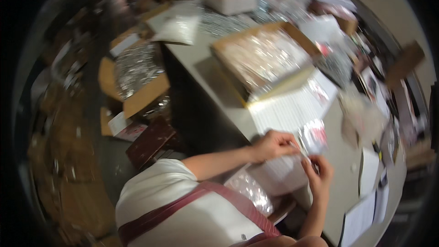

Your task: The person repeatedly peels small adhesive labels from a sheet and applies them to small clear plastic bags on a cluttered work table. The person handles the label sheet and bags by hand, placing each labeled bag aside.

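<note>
Over table (340, 164), L hand (273, 147) + R hand (319, 173) nr plastic pkt (314, 136) (blurry).

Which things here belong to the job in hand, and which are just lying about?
Seemingly in use:
- left hand, right hand, apparently pinching something blurred
- clear plastic packet, red-marked, beside them

Seemingly lying about:
- flat brown cardboard, far left
- dark red wooden stool
</note>
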{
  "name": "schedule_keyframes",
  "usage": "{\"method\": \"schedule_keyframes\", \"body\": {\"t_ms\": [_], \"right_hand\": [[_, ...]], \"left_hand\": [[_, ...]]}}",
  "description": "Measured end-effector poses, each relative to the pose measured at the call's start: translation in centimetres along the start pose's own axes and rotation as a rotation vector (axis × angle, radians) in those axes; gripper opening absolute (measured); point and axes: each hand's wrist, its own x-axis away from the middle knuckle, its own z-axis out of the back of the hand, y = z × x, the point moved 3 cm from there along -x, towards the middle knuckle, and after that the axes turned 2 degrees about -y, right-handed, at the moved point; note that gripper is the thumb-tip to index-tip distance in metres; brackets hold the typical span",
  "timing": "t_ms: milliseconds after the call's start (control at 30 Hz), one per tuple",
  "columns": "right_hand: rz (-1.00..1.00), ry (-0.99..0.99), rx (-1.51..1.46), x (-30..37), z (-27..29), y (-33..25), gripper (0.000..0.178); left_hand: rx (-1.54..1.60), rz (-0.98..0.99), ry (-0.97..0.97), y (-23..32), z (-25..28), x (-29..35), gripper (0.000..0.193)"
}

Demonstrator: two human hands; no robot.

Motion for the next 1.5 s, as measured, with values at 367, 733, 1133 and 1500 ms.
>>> {"method": "schedule_keyframes", "body": {"t_ms": [367,733,1133,1500], "right_hand": [[-0.141,0.058,-0.213,2.5,0.8,0.7,0.016],[0.116,0.063,0.36,1.2,0.4,-2.0,0.032],[0.442,0.144,0.741,1.0,-1.4,-3.2,0.025],[0.069,0.126,0.263,-2.0,5.3,1.7,0.011]], "left_hand": [[-0.085,-0.022,0.023,1.0,-0.7,0.1,0.01],[-0.293,-0.125,0.069,1.3,-0.6,0.3,0.011],[-0.374,-0.115,0.062,1.4,-0.6,0.1,0.012],[-0.427,-0.137,0.094,1.5,-0.6,-0.3,0.011]]}}
